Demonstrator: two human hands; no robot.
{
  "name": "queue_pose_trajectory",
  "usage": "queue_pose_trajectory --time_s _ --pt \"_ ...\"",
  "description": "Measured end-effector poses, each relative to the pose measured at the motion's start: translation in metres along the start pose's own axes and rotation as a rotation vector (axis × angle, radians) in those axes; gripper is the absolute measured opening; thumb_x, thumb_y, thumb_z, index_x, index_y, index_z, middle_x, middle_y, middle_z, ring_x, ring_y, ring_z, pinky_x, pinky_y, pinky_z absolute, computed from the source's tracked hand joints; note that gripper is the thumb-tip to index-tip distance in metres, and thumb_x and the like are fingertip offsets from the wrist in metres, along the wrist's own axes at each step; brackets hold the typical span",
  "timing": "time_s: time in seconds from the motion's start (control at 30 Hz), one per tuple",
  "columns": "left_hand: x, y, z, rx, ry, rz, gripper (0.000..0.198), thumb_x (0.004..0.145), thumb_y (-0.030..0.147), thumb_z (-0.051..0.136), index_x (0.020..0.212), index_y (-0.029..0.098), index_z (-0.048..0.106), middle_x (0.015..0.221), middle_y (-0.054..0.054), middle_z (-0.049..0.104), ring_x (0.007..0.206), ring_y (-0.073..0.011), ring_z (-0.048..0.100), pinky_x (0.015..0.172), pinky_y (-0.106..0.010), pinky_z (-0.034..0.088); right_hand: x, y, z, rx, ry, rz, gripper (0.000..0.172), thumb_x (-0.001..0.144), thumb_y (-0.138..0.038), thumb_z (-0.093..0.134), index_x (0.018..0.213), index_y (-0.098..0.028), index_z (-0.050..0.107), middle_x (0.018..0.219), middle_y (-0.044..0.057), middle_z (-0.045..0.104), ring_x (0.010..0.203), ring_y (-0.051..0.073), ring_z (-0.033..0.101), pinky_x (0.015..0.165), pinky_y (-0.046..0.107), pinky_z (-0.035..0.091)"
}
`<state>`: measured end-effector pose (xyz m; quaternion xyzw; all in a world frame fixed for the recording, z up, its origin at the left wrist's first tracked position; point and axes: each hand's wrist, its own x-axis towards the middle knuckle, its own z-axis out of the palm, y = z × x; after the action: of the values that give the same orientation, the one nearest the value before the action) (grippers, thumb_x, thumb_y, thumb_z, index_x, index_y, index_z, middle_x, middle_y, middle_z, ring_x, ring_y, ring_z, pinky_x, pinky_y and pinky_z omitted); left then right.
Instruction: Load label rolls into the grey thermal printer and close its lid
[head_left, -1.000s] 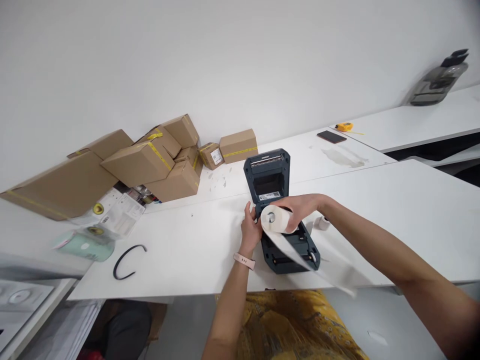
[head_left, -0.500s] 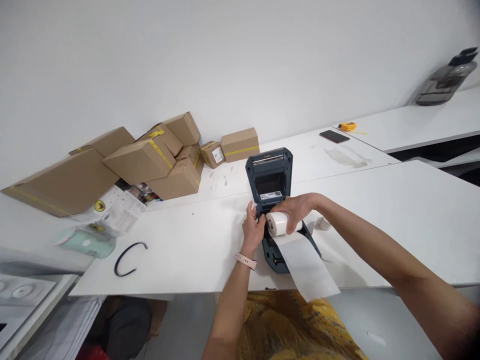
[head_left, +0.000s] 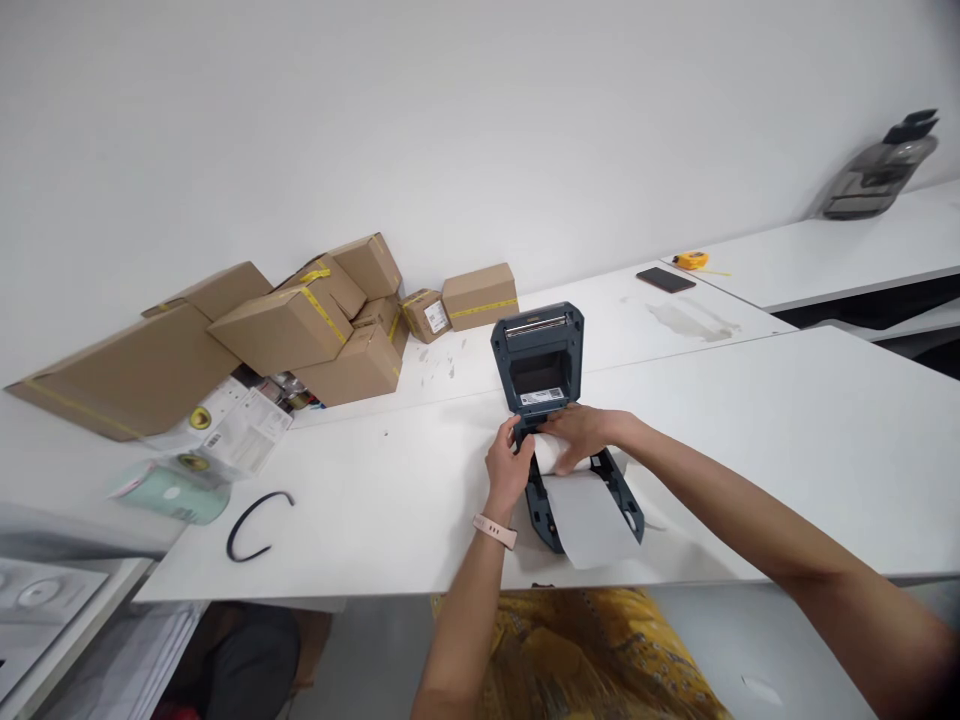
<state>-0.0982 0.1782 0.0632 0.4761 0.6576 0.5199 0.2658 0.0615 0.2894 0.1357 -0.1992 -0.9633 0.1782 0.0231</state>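
A dark label printer (head_left: 537,362) stands on the white table with its lid tipped back. Inside its bay sits a white label roll (head_left: 550,455), much of it covered by my right hand (head_left: 577,436), whose fingers curve over the roll from above. A loose label strip (head_left: 592,515) runs from the roll over the printer's front toward the table edge. On the left, my left hand (head_left: 510,465) grips the printer's side wall near the hinge, thumb inward beside the roll's end; its fingertips are partly hidden.
Cardboard boxes (head_left: 277,330) are piled against the wall at left, beside plastic packets (head_left: 244,430) and a mint green pouch (head_left: 172,492). A black curved band (head_left: 238,525) lies front left. A phone (head_left: 665,280), a yellow tape measure (head_left: 691,260) and a grey bottle (head_left: 877,170) are at right.
The label roll has gone down into the printer's bay under my right hand, and its loose strip has drawn back and lies flatter. My left hand stays at the printer's left side.
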Motion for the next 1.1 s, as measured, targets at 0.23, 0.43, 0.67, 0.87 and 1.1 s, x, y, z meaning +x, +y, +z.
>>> queue_pose_trajectory --time_s 0.23,0.43,0.67,0.87,1.1 --pt "-0.065 0.020 -0.018 0.023 0.055 0.180 0.047 0.096 0.051 0.053 0.136 0.027 0.057 0.151 -0.011 0.055 0.144 -0.0294 0.046 0.120 -0.048 0.038 -0.021 -0.002 -0.068 0.228 0.767 0.094 0.050 0.105 -0.055 0.034 0.122 -0.021 0.067 0.121 0.012 0.071 0.113 0.026 0.061 0.100 0.046 0.050" --pt "-0.154 0.020 -0.020 0.456 -0.049 0.712 0.053 0.087 0.036 0.071 0.139 0.033 0.059 0.137 -0.010 0.066 0.132 -0.0320 0.055 0.123 -0.054 0.030 -0.001 0.008 -0.090 0.270 1.098 0.193 0.035 0.099 -0.039 0.062 0.128 -0.020 0.063 0.133 0.009 0.063 0.115 0.023 0.064 0.099 0.048 0.054" --pt "-0.140 0.017 0.006 0.642 0.125 0.935 0.018 0.092 0.021 0.064 0.108 0.023 0.071 0.107 -0.007 0.071 0.102 -0.0229 0.059 0.108 -0.046 0.040 0.016 0.017 -0.094 0.517 0.922 0.156 0.034 0.100 -0.039 0.061 0.126 -0.018 0.063 0.128 0.009 0.066 0.108 0.022 0.067 0.094 0.045 0.057" --pt "-0.146 0.013 0.013 0.556 0.233 0.949 0.026 0.083 0.002 0.066 0.093 0.025 0.072 0.080 -0.001 0.069 0.083 -0.0180 0.054 0.094 -0.038 0.043 -0.009 -0.004 -0.079 0.606 0.898 0.028 0.044 0.106 -0.037 0.034 0.110 -0.020 0.074 0.117 0.005 0.074 0.112 0.024 0.065 0.103 0.044 0.048" --pt "-0.164 0.009 0.015 0.572 0.247 0.951 0.024 0.087 0.003 0.064 0.096 0.024 0.074 0.074 0.000 0.069 0.079 -0.0162 0.056 0.094 -0.037 0.041 -0.091 -0.035 0.028 0.311 0.952 -0.310 0.043 0.104 -0.035 0.037 0.138 -0.027 0.061 0.142 0.009 0.062 0.135 0.028 0.053 0.115 0.051 0.040"
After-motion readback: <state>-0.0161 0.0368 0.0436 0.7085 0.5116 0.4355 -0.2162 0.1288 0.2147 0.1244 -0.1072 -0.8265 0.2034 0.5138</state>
